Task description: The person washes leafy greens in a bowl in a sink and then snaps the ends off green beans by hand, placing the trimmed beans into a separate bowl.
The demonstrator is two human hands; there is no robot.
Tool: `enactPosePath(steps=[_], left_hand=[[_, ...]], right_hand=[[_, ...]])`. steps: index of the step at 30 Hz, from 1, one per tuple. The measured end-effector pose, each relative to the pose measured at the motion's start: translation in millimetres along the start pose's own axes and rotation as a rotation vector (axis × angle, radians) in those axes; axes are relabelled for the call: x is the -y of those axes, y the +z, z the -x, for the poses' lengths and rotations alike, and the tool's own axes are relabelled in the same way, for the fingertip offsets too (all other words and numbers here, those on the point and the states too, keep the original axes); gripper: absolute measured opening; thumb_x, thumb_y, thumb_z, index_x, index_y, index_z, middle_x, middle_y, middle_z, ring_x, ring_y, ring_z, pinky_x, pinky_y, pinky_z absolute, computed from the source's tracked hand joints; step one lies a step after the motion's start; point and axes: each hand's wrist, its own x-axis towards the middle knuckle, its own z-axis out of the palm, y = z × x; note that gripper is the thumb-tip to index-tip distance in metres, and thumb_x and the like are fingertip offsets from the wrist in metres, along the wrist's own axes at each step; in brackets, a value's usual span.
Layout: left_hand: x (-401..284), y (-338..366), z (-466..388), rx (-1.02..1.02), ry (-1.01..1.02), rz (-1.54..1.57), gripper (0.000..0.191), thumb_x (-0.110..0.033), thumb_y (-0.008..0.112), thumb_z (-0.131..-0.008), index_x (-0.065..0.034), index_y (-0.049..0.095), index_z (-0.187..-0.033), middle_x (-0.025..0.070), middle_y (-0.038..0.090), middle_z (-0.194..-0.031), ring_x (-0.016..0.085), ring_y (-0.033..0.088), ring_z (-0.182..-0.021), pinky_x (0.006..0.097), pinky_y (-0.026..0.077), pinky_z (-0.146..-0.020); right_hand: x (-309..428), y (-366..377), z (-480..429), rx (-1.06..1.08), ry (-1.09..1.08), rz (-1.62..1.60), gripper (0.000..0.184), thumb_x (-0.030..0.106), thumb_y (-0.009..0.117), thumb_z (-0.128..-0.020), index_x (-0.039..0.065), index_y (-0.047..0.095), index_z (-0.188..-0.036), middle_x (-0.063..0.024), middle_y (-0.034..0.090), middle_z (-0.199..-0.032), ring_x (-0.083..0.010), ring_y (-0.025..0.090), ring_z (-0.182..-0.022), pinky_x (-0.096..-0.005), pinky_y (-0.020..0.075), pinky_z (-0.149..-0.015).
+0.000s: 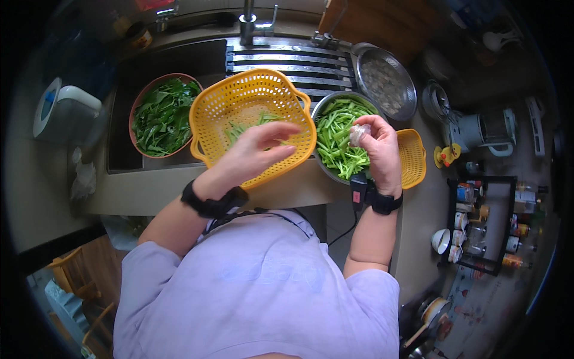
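Observation:
My left hand point(260, 150) is over the yellow plastic basket point(210, 107), its fingers apart and slightly blurred; no held thing shows. Some cut green stems point(235, 130) lie in the basket below it. My right hand point(381, 143) pinches a small crumpled, whitish translucent thing point(359, 134), perhaps plastic film, above the right side of a metal bowl point(318, 110). Cut green vegetable stems point(343, 130) fill this bowl. Leafy greens point(166, 116) fill a reddish bowl point(134, 128) in the sink at the left.
A faucet point(246, 27) rises behind the slatted metal rack point(287, 57). Behind the metal bowl stands a steel strainer point(413, 92) with small pale pieces. A smaller yellow basket point(411, 157) is right of my right hand. A clear pitcher point(67, 112) stands far left, a blender point(489, 128) at right.

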Motion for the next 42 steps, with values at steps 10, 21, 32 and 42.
enactPosePath(steps=[10, 21, 32, 42], left_hand=[[18, -1, -7, 0.036, -0.134, 0.628, 0.031, -0.020, 0.043, -0.091, -0.0041, 0.046, -0.117, 0.0045, 0.054, -0.102, 0.012, 0.054, -0.090, 0.0264, 0.046, -0.078], [25, -13, 5, -0.153, -0.064, 0.117, 0.016, -0.010, 0.060, -0.081, -0.0029, 0.054, -0.094, -0.0026, 0.053, -0.076, 0.003, 0.047, -0.066, 0.0161, 0.039, -0.058], [26, -12, 8, -0.348, 0.092, -0.258, 0.016, -0.007, 0.063, -0.076, 0.0025, 0.057, -0.087, 0.0016, 0.056, -0.071, 0.006, 0.050, -0.065, 0.0202, 0.041, -0.056], [25, -5, 14, -0.493, 0.356, -0.430, 0.011, -0.002, 0.061, -0.072, 0.0020, 0.058, -0.082, 0.0063, 0.055, -0.069, 0.012, 0.052, -0.061, 0.0231, 0.041, -0.055]], right_hand=[[-12, 82, -2, 0.191, 0.056, -0.245, 0.028, -0.006, 0.051, -0.077, -0.004, 0.052, -0.104, -0.0067, 0.060, -0.090, -0.0087, 0.057, -0.076, -0.0209, 0.0471, -0.067], [-31, 102, -2, 0.113, 0.026, -0.212, 0.024, -0.005, 0.054, -0.077, -0.002, 0.052, -0.101, -0.0045, 0.059, -0.085, -0.0075, 0.056, -0.073, -0.0206, 0.0472, -0.066], [-45, 107, 5, 0.149, 0.022, -0.247, 0.017, 0.000, 0.054, -0.079, -0.003, 0.057, -0.096, -0.0046, 0.060, -0.079, -0.0085, 0.057, -0.068, -0.0214, 0.0468, -0.063], [-45, 119, 8, 0.066, -0.151, 0.081, 0.011, 0.004, 0.058, -0.074, -0.001, 0.054, -0.083, -0.0040, 0.057, -0.073, -0.0081, 0.054, -0.063, -0.0222, 0.0445, -0.057]])
